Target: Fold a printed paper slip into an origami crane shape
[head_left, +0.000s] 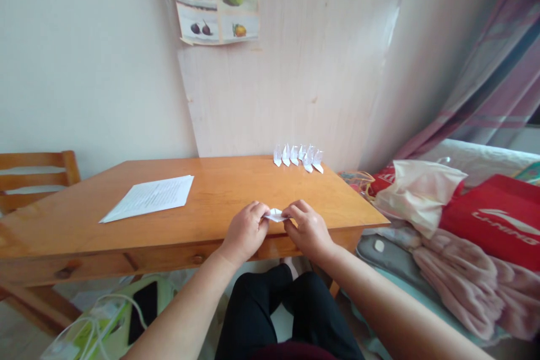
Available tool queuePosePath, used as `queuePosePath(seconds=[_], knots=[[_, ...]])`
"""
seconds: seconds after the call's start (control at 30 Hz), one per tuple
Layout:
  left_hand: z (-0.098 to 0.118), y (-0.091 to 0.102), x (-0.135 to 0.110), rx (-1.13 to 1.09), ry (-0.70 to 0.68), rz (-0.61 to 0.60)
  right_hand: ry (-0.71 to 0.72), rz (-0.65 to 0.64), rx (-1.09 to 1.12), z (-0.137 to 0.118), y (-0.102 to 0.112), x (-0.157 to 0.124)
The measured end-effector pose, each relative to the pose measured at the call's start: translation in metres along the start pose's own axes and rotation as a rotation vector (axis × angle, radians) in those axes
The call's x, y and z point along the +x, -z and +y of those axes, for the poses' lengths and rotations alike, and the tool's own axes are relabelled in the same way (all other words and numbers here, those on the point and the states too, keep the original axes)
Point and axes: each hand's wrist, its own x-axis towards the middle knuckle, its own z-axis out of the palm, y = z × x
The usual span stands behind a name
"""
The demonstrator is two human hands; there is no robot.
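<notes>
Between my two hands, over the front edge of the wooden table (228, 191), is a small piece of folded white paper (276, 215). My left hand (250, 229) pinches its left end between thumb and fingers. At the other end, my right hand (309, 229) grips the paper in the same way. Only the middle of the folded paper shows; its ends are hidden by my fingers. Several small folded paper pieces (294, 155) stand upright in a group at the table's back right.
A stack of printed paper sheets (152, 197) lies on the table's left side. A wooden chair (36, 171) stands at the far left. To the right are a red bag (493, 219), a white cloth bag (417, 191) and pink fabric (459, 278). Cables (99, 320) lie below left.
</notes>
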Motion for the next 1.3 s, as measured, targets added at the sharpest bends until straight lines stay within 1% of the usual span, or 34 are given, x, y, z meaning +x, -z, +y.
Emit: queuePosePath(seconds=[0.13, 0.27, 0.53, 0.63, 0.8, 0.97, 1.17, 1.23, 1.3], knots=[[-0.01, -0.011, -0.011, 0.081, -0.015, -0.134, 0.038, -0.094, -0.137, 0.01, -0.013, -0.01], [-0.012, -0.014, -0.014, 0.101, -0.039, -0.194, 0.063, -0.147, -0.184, 0.015, -0.015, -0.01], [-0.012, -0.012, -0.004, 0.141, -0.036, -0.219, 0.064, -0.203, -0.212, 0.019, -0.012, 0.005], [-0.012, -0.01, -0.004, 0.141, -0.019, -0.238, 0.063, -0.229, -0.25, 0.015, -0.007, 0.006], [-0.012, -0.006, -0.003, 0.113, -0.016, -0.274, 0.064, -0.333, -0.254, 0.011, 0.0, 0.006], [-0.016, -0.002, 0.0, 0.088, -0.011, -0.296, 0.042, -0.351, -0.234, 0.014, 0.002, 0.007], [-0.022, -0.005, 0.002, 0.042, 0.017, -0.297, 0.085, -0.372, -0.198, 0.019, 0.005, 0.012], [-0.024, -0.008, 0.002, 0.028, 0.028, -0.284, 0.066, -0.381, -0.164, 0.022, 0.004, 0.015], [-0.025, -0.01, 0.003, 0.021, 0.039, -0.272, 0.012, -0.392, -0.126, 0.026, 0.002, 0.019]])
